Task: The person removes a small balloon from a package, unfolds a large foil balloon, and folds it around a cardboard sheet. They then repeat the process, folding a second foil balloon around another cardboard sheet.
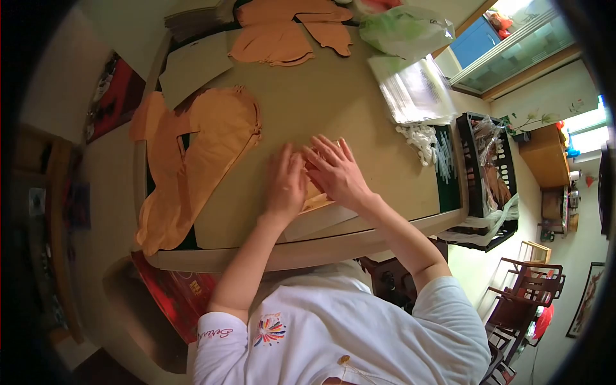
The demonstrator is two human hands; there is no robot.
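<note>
Both of my hands are over the near middle of the brown board [333, 90] on the table. My left hand [287, 183] is blurred by motion, its fingers pointing away from me. My right hand [337, 172] lies beside it with fingers spread, over a small orange-tan piece [316, 203] that is mostly hidden under the hands. A white sheet [321, 221] lies at the table edge below them. Large orange cut pieces [218, 128] are stacked at the left, and more orange pieces [273, 42] lie at the far side.
A grey-brown card [196, 67] lies at the back left. Clear plastic bags [417, 90], a green-white bag [401, 29], white cords [420, 142] and thin pale strips [444, 154] are at the right. A black crate [478, 167] stands beside the table's right edge.
</note>
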